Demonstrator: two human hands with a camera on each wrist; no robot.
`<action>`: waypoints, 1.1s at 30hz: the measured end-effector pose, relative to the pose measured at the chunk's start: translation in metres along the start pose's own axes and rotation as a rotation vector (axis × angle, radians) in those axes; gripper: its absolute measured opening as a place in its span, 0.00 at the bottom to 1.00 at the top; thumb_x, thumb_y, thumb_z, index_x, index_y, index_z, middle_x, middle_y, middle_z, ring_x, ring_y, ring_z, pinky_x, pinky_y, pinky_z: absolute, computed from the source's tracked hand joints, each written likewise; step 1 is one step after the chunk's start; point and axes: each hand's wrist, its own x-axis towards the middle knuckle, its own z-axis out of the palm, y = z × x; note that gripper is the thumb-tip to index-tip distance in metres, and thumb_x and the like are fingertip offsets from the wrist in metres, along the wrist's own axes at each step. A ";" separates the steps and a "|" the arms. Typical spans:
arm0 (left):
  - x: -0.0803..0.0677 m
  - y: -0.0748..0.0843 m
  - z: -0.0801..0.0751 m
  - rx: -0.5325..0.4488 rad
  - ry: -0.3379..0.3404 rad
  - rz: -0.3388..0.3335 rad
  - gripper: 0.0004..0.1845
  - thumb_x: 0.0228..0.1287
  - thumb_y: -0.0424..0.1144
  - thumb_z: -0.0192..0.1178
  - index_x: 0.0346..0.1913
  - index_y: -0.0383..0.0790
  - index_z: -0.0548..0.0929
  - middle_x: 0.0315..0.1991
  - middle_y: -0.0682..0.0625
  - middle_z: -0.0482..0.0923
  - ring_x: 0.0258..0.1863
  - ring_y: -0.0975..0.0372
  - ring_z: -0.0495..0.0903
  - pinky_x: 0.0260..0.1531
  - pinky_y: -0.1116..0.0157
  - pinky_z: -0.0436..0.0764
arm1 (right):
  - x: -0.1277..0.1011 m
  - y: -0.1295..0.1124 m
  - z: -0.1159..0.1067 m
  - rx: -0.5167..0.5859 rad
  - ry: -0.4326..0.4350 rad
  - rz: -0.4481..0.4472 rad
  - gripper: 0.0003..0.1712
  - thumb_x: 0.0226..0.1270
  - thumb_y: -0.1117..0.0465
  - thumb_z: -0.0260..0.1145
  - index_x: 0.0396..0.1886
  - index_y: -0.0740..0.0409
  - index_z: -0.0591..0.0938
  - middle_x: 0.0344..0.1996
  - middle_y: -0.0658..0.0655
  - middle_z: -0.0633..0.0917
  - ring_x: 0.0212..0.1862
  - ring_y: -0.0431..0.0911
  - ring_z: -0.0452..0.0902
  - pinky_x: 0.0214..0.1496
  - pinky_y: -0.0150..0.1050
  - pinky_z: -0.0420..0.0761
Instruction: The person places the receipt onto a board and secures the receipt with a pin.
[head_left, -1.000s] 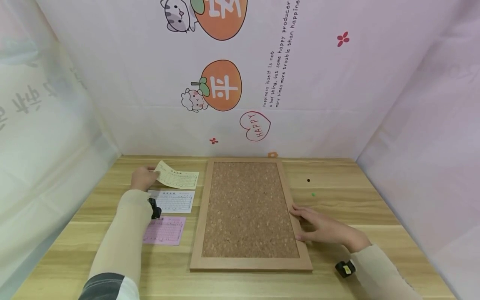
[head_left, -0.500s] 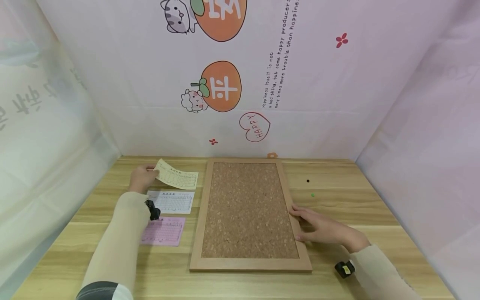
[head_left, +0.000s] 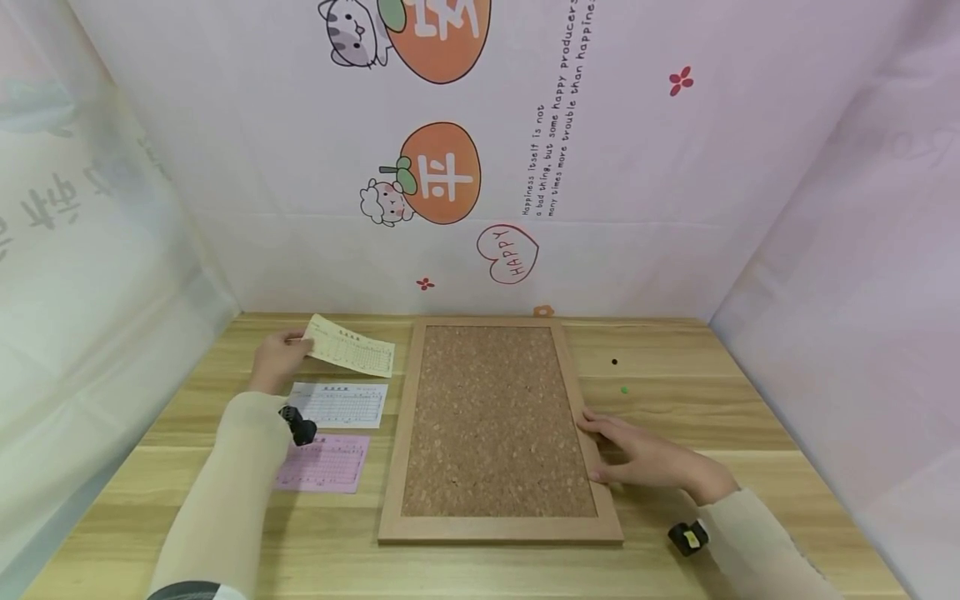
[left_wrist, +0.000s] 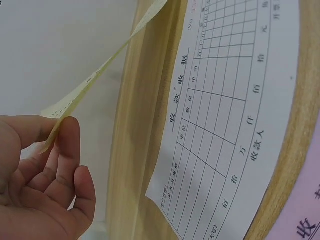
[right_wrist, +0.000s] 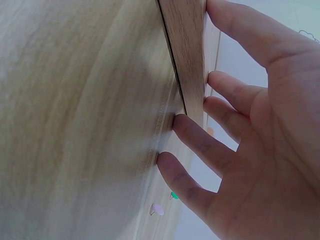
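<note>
My left hand (head_left: 276,360) pinches the left end of a yellow receipt slip (head_left: 351,347) between thumb and fingers. That end is raised and the paper slants down toward the right; in the left wrist view the yellow slip (left_wrist: 82,92) shows nearly edge-on. Just below lies a white receipt slip (head_left: 341,404), then a pink receipt slip (head_left: 326,463), partly covered by my left sleeve. At the middle is a wood-framed cork board (head_left: 498,421). My right hand (head_left: 648,454) touches its right edge, fingers spread and fairly straight, as the right wrist view shows against the frame (right_wrist: 187,50).
Right of the board lie two small thumbtacks, a dark one (head_left: 615,362) and a green one (head_left: 625,390). The right wrist view shows a green thumbtack (right_wrist: 174,195) and a pale one (right_wrist: 157,209). A printed white cloth (head_left: 615,250) hangs behind the wooden table (head_left: 697,358).
My left hand has shifted slightly left, and the yellow slip's pinched end has risen with it. My right hand stays at the board's edge.
</note>
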 end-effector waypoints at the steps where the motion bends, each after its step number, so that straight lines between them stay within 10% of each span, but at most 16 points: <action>1: 0.000 0.000 0.000 -0.011 -0.003 0.001 0.30 0.78 0.46 0.47 0.73 0.28 0.65 0.65 0.28 0.69 0.63 0.38 0.69 0.61 0.42 0.69 | 0.000 0.000 0.000 0.002 -0.001 0.001 0.48 0.67 0.42 0.68 0.77 0.63 0.62 0.77 0.66 0.55 0.74 0.65 0.53 0.68 0.65 0.61; 33: -0.009 0.004 0.019 -0.396 -0.045 -0.012 0.30 0.77 0.43 0.53 0.72 0.26 0.64 0.48 0.50 0.76 0.45 0.63 0.78 0.52 0.62 0.78 | 0.002 0.001 -0.001 -0.016 0.013 0.002 0.48 0.66 0.41 0.69 0.75 0.64 0.64 0.76 0.67 0.57 0.73 0.66 0.55 0.67 0.65 0.63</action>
